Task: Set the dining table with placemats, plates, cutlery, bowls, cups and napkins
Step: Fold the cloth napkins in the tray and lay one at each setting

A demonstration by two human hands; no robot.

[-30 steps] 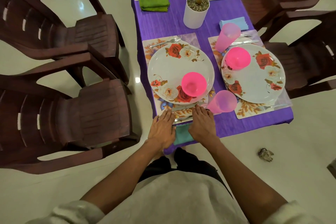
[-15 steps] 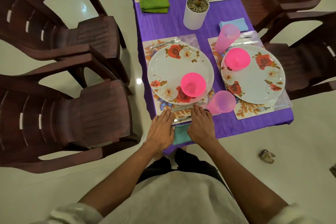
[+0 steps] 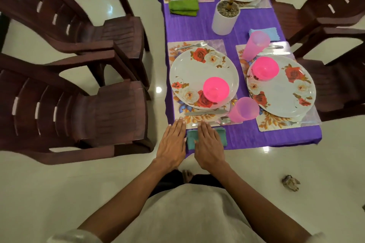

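in the head view both hands lie flat with straight fingers at the near edge of the purple table (image 3: 256,136): the left hand (image 3: 172,142) beside the teal napkin (image 3: 221,136), the right hand (image 3: 209,144) on top of it. the napkin lies just below the near placemat (image 3: 197,119), which carries a floral plate (image 3: 189,77), a pink bowl (image 3: 216,89), a knife (image 3: 205,113) and, at its right corner, a pink cup (image 3: 245,111).

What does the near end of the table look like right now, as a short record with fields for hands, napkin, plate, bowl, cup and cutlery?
left hand: flat, fingers straight, beside the napkin
right hand: flat, on the napkin
teal napkin: at table edge, partly covered
near plate: floral, on a placemat
pink bowl: on the near plate
pink cup: right of the near plate
knife: between plate and hands
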